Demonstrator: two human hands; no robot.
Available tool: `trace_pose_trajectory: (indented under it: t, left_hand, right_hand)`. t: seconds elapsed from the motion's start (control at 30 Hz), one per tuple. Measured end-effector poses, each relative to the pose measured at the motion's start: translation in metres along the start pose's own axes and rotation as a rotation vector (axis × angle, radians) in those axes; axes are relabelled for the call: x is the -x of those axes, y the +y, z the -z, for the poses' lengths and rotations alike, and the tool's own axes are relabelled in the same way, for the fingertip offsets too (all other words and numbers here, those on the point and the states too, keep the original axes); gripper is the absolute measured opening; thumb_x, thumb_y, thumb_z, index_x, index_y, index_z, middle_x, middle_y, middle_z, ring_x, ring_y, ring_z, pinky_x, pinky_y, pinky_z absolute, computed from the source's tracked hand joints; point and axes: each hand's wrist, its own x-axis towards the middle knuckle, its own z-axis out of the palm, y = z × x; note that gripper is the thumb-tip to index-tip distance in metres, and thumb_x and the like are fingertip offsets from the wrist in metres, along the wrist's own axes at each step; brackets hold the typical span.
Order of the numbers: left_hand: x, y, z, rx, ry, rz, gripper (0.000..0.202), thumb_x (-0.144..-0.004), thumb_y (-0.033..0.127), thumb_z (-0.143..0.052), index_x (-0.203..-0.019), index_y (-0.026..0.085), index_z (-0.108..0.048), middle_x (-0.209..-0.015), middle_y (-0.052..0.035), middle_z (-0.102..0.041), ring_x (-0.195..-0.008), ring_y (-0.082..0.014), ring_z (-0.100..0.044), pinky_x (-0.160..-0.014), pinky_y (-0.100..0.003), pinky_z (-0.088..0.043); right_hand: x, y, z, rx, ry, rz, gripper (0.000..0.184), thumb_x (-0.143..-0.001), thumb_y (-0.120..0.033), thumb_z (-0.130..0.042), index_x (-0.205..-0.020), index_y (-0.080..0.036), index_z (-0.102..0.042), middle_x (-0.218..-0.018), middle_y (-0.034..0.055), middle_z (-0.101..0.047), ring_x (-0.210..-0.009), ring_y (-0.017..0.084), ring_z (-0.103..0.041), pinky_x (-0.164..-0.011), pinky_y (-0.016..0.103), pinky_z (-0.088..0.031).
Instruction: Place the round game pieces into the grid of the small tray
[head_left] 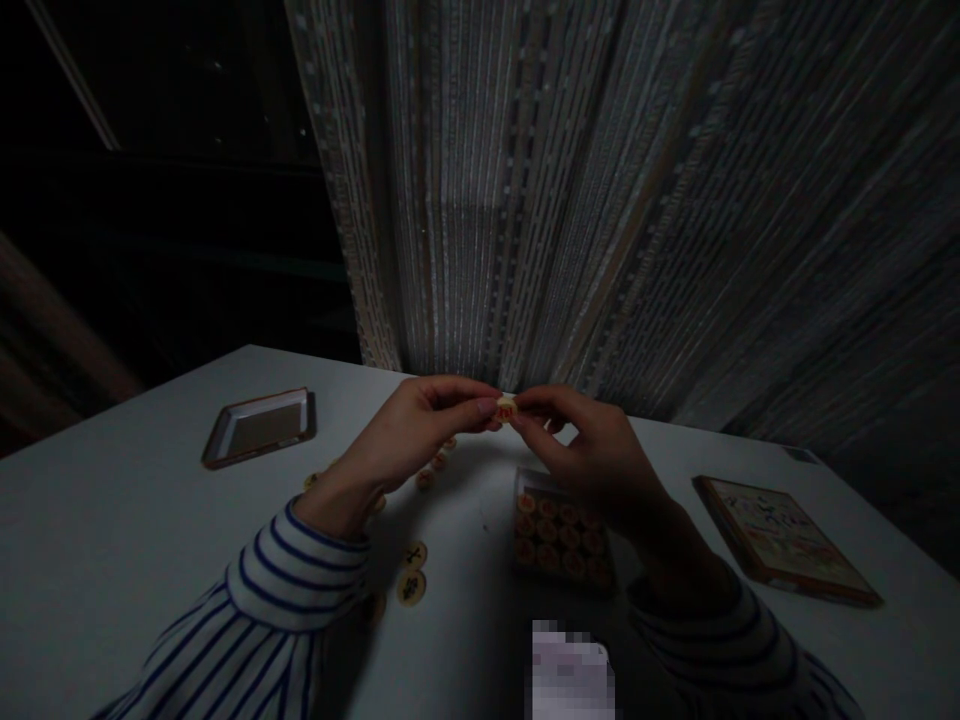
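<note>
Between the fingertips of my left hand (439, 420) and my right hand (581, 440) is a round Chinese chess piece (506, 409) with a red character on its face. Both hands pinch it by its edges, raised above the far part of the table. Below my right hand sits a box (564, 575) holding rows of round pieces. Loose pieces lie around and under my left forearm, among them two with dark characters (411, 588) that touch each other. Some pieces are partly hidden by my left wrist and sleeve.
On the white table (465, 640), an open shallow lid or tray (260, 428) lies at the far left. A flat box with a printed cover (787, 540) is on the right. A pixelated pale object (574, 675) is at the front. A striped curtain (480, 200) hangs behind.
</note>
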Motion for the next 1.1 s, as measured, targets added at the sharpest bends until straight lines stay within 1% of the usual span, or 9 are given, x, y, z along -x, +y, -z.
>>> trace_pose_trajectory:
  t: [0.1, 0.17, 0.33, 0.47, 0.57, 0.73, 0.9, 1.0, 1.1]
  left_hand:
    - [-0.0005, -0.0017, 0.0023, -0.039, -0.027, -0.022, 0.024, -0.067, 0.029, -0.072, -0.087, 0.015, -0.070, -0.088, -0.0052, -0.071, -0.084, -0.0167, -0.063, -0.081, -0.030, -0.047]
    - [-0.0005, -0.0023, 0.0033, -0.054, -0.035, -0.033, 0.025, -0.066, 0.028, -0.073, -0.088, 0.016, -0.070, -0.090, -0.0047, -0.071, -0.086, -0.0162, -0.063, -0.082, -0.029, -0.046]
    - [0.0007, -0.0005, 0.0031, -0.049, -0.017, -0.060, 0.028, -0.064, 0.026, -0.075, -0.090, 0.016, -0.068, -0.089, -0.0032, -0.071, -0.084, -0.0160, -0.063, -0.079, -0.029, -0.048]
    - [0.0007, 0.0005, 0.0027, -0.061, -0.016, -0.068, 0.024, -0.066, 0.029, -0.073, -0.086, 0.015, -0.068, -0.086, -0.0042, -0.070, -0.082, -0.0162, -0.063, -0.078, -0.029, -0.048]
    - [0.0000, 0.0000, 0.0030, -0.050, -0.038, -0.042, 0.022, -0.070, 0.031, -0.070, -0.082, 0.014, -0.068, -0.078, -0.0043, -0.070, -0.074, -0.0149, -0.063, -0.073, -0.028, -0.048]
    - [0.0000, 0.0001, 0.0022, 0.007, -0.030, -0.011, 0.019, -0.071, 0.032, -0.068, -0.077, 0.013, -0.068, -0.070, -0.0022, -0.068, -0.064, -0.0121, -0.060, -0.068, -0.027, -0.048]
    - [0.0001, 0.0003, 0.0006, 0.018, -0.048, 0.012, 0.018, -0.071, 0.030, -0.068, -0.080, 0.014, -0.069, -0.072, -0.0024, -0.068, -0.067, -0.0115, -0.060, -0.068, -0.024, -0.047]
    - [-0.0003, -0.0001, -0.0015, 0.036, -0.021, 0.028, 0.017, -0.069, 0.028, -0.070, -0.079, 0.014, -0.069, -0.074, -0.0026, -0.069, -0.069, -0.0116, -0.061, -0.069, -0.024, -0.047]
    - [-0.0004, -0.0001, -0.0043, 0.032, -0.008, 0.039, 0.016, -0.068, 0.027, -0.070, -0.077, 0.013, -0.069, -0.073, -0.0024, -0.070, -0.066, -0.0109, -0.060, -0.067, -0.023, -0.047]
  right_hand:
    - [-0.0003, -0.0003, 0.0008, 0.114, 0.028, 0.125, 0.011, -0.081, -0.017, -0.054, -0.089, -0.018, -0.061, -0.081, 0.0030, -0.067, -0.074, 0.015, -0.061, -0.068, 0.028, -0.048]
    - [-0.0009, -0.0005, 0.0013, 0.180, 0.045, 0.207, 0.011, -0.081, -0.015, -0.052, -0.088, -0.018, -0.060, -0.081, 0.0048, -0.066, -0.077, 0.017, -0.060, -0.071, 0.030, -0.048]
    - [-0.0013, 0.0003, 0.0020, 0.193, 0.072, 0.318, 0.012, -0.082, -0.012, -0.050, -0.089, -0.018, -0.059, -0.086, 0.0066, -0.066, -0.084, 0.018, -0.060, -0.077, 0.033, -0.048]
    - [-0.0004, -0.0001, 0.0020, 0.153, 0.063, 0.281, 0.012, -0.082, -0.015, -0.051, -0.091, -0.019, -0.059, -0.085, 0.0045, -0.066, -0.080, 0.016, -0.060, -0.073, 0.029, -0.049]
    - [-0.0001, -0.0009, 0.0016, 0.119, 0.049, 0.236, 0.014, -0.083, -0.020, -0.053, -0.095, -0.019, -0.060, -0.085, 0.0034, -0.067, -0.074, 0.014, -0.061, -0.070, 0.028, -0.049]
    - [-0.0009, -0.0009, 0.0027, 0.097, -0.033, 0.253, 0.020, -0.084, -0.023, -0.053, -0.102, -0.017, -0.061, -0.087, 0.0051, -0.068, -0.078, 0.015, -0.061, -0.072, 0.029, -0.048]
    - [-0.0007, 0.0001, 0.0041, 0.139, -0.032, 0.221, 0.021, -0.082, -0.024, -0.057, -0.100, -0.014, -0.061, -0.086, 0.0068, -0.067, -0.077, 0.016, -0.061, -0.071, 0.029, -0.048]
    - [-0.0005, 0.0017, 0.0038, 0.169, -0.038, 0.234, 0.024, -0.081, -0.025, -0.058, -0.102, -0.014, -0.061, -0.091, 0.0080, -0.067, -0.081, 0.018, -0.061, -0.073, 0.032, -0.048]
    - [-0.0003, 0.0041, 0.0036, 0.196, -0.058, 0.252, 0.026, -0.082, -0.025, -0.056, -0.106, -0.014, -0.059, -0.094, 0.0087, -0.067, -0.087, 0.019, -0.060, -0.075, 0.033, -0.047]
